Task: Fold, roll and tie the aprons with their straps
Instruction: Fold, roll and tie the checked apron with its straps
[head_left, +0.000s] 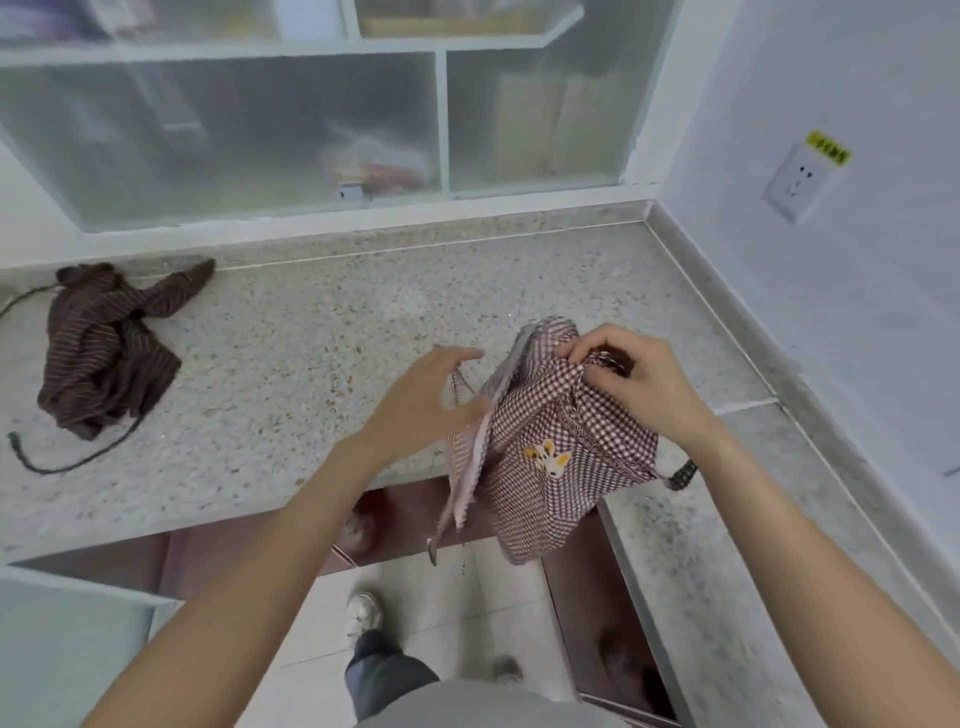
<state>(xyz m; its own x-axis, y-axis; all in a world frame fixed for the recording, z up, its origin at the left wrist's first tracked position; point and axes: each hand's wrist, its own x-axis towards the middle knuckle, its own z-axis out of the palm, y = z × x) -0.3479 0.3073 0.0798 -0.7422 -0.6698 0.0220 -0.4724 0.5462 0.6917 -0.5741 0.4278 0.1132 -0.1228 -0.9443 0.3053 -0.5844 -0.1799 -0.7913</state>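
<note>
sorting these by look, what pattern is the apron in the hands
Small brown-and-white gingham check on the apron, with a little animal patch; head view.

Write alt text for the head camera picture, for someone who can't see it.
A person's right hand pinches the bunched top of a checked apron held up at the edge of a speckled stone counter, while the left hand, fingers straight, touches its hanging side. A crumpled brown striped apron lies on the counter to the far left.
</note>
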